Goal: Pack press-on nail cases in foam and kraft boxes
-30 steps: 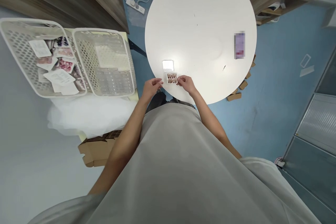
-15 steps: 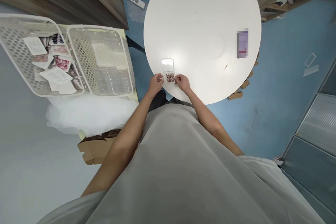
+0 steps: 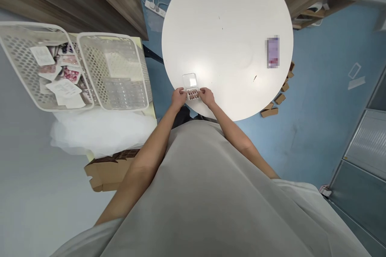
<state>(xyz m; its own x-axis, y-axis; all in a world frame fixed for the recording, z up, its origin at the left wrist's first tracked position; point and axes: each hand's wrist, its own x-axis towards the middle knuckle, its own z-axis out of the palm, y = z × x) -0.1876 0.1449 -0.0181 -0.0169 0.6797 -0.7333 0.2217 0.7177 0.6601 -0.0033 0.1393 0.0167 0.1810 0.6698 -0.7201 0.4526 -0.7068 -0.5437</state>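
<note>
A small clear plastic box [image 3: 193,98] is near the front left edge of the round white table [image 3: 238,12]. Its hinged lid [image 3: 189,80] is raised on the far side. Inside lie several small, shiny reddish-brown pieces [image 3: 193,94] in rows, too small to name surely. My left hand [image 3: 179,97] pinches the box's left side. At the opposite side, the fingers of my right hand [image 3: 207,96] close on the box's right edge. Whether the box touches the tabletop is unclear.
On the table's right lies a blurred purple item [image 3: 273,52]. To the left stand two white baskets, one with carded packets [image 3: 64,88], the other with clear plastic boxes [image 3: 125,93]. A white plastic bag [image 3: 102,130], a cardboard box [image 3: 110,172] and a power strip [image 3: 155,8] are also nearby.
The box has turned slightly, and its lid leans differently. My right hand now grips the box's right edge, and my left fingers have closed in on its left side. The camera view has shifted slightly.
</note>
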